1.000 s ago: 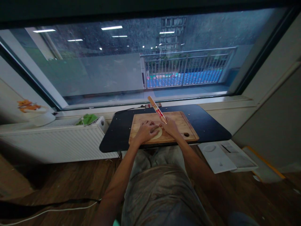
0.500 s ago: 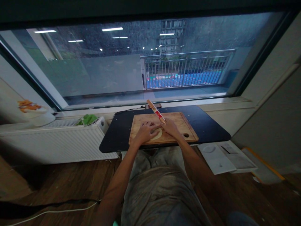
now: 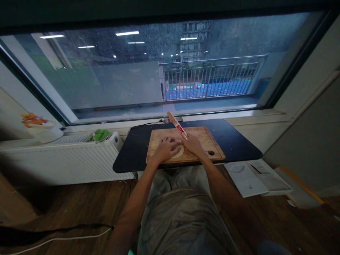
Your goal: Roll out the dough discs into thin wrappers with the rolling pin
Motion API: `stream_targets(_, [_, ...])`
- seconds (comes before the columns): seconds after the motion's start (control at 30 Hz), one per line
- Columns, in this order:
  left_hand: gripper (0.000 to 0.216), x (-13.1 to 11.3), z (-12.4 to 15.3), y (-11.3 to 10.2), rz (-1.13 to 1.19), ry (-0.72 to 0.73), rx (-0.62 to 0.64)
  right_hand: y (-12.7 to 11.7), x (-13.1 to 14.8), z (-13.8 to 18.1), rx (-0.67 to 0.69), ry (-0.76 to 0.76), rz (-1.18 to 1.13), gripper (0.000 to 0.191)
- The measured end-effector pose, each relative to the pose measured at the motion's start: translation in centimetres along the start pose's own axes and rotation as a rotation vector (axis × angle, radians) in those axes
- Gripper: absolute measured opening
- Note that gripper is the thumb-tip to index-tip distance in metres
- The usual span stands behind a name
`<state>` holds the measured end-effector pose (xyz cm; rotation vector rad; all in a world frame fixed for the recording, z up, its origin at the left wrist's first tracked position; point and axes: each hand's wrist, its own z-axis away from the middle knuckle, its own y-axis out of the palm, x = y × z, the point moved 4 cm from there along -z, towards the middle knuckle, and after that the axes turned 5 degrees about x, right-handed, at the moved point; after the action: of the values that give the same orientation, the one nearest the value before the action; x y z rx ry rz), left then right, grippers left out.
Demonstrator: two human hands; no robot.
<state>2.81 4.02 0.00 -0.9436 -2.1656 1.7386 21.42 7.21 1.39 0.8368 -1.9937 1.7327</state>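
Note:
A pale round piece of dough (image 3: 179, 152) lies on a wooden cutting board (image 3: 204, 136) that rests on a black table (image 3: 233, 141). My left hand (image 3: 165, 149) lies on the dough's left side with its fingers spread flat. My right hand (image 3: 193, 144) is closed round the lower end of a thin wooden rolling pin (image 3: 176, 124) with a red label. The pin slants up and away to the left, its near end at the dough's right edge.
A white radiator (image 3: 66, 159) stands left of the table, with a green cloth (image 3: 99, 135) on it. White flat packages (image 3: 249, 175) lie on the wooden floor to the right. A cable (image 3: 53, 238) runs over the floor at lower left. A wide window is behind.
Both hands and the rolling pin stay almost in place on the dough; the view has only shifted slightly.

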Motion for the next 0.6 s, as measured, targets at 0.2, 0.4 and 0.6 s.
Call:
stream_targets(0.2, [0.035, -0.1, -0.1, -0.2, -0.008, -0.013, 0.011, 0.5, -0.6, -0.2, -0.041, 0.012, -0.011, 0.013])
stream_targets(0.4, [0.032, 0.2, -0.2, -0.3, 0.066, -0.050, -0.002, 0.6, -1.0, -0.2, -0.059, 0.028, -0.073, 0.017])
stream_targets(0.6, [0.028, 0.2, 0.0, -0.4, 0.106, -0.056, -0.020, 0.4, -0.8, 0.0, -0.056, 0.027, -0.063, 0.017])
